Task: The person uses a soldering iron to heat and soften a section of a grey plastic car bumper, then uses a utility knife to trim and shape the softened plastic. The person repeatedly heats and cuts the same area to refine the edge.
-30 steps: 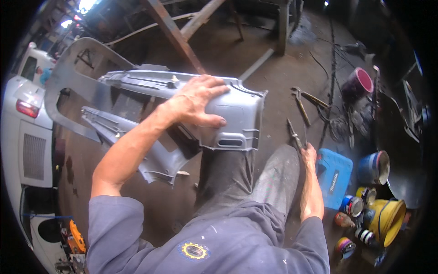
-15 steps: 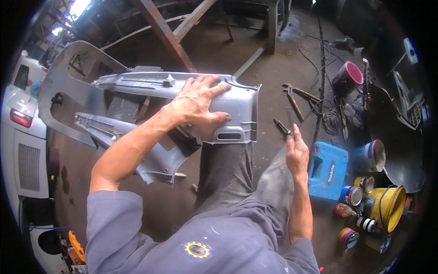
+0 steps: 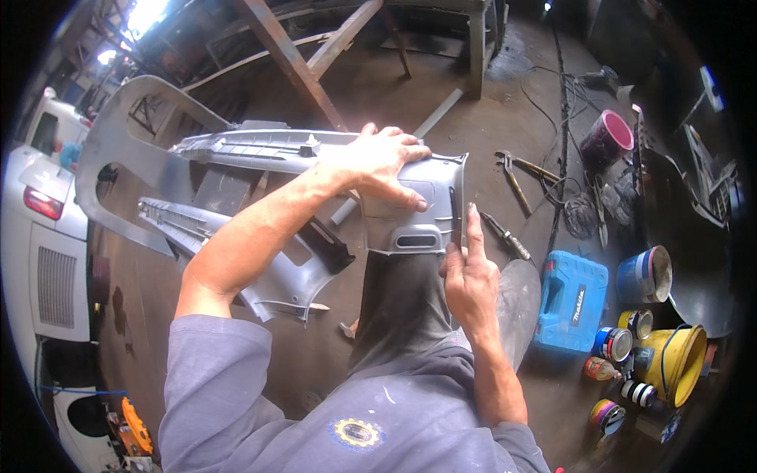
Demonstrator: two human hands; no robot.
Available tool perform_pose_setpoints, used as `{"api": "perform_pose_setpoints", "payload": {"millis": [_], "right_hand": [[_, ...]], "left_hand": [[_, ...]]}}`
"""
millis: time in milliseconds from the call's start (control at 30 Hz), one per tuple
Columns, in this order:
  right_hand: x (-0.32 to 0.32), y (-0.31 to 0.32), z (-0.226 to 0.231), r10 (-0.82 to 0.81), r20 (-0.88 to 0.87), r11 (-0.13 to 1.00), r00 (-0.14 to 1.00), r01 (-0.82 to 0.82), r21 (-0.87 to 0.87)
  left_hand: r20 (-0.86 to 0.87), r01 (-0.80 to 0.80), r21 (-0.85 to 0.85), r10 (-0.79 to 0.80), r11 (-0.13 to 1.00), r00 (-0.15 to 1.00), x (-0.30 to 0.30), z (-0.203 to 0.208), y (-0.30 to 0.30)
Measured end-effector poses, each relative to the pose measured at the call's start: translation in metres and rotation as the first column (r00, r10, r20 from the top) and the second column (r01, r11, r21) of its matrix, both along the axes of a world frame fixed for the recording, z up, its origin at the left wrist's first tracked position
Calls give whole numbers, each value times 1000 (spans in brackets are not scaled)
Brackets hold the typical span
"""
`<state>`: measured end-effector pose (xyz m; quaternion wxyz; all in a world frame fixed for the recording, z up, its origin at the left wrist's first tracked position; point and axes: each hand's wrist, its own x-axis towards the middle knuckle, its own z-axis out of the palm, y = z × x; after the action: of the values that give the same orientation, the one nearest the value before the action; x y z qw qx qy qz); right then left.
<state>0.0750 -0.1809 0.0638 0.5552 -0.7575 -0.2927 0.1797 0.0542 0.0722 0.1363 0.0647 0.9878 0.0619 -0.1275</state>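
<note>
A grey trim panel (image 3: 394, 217) runs crosswise, tapering leftward. The left hand (image 3: 385, 167) lies spread on it; whether the right hand (image 3: 471, 282) grips, I cannot tell

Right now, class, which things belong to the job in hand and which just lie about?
In the job:
- grey panel, left hand on it, right hand at its edge
- likely the similar panel beside it

Apparently lying about:
- blue case
- yellow bucket
- pink-lined bucket
</note>
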Motion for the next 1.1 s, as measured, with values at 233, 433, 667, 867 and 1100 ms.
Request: {"api": "perform_pose_setpoints", "payload": {"millis": [233,433,667,867,1100], "right_hand": [[10,7,-12,81,248,981,965,-34,-189],[11,8,9,83,196,969,977,-33,-244],[2,7,16,108,271,959,957,-28,-282],[-3,6,11,82,346,973,935,0,-232],[-7,8,19,133,394,945,910,4,-327]], "left_hand": [[-33,33,33,-31,999,999,1,-10,-11],[-51,20,41,-18,999,999,-6,-5,-19],[-46,13,2,-12,1000,999,-9,4,-23],[-16,4,11,-4,1000,1000,-9,-1,-22],[31,2,-4,-2,1000,1000,-10,-5,-21]]}}
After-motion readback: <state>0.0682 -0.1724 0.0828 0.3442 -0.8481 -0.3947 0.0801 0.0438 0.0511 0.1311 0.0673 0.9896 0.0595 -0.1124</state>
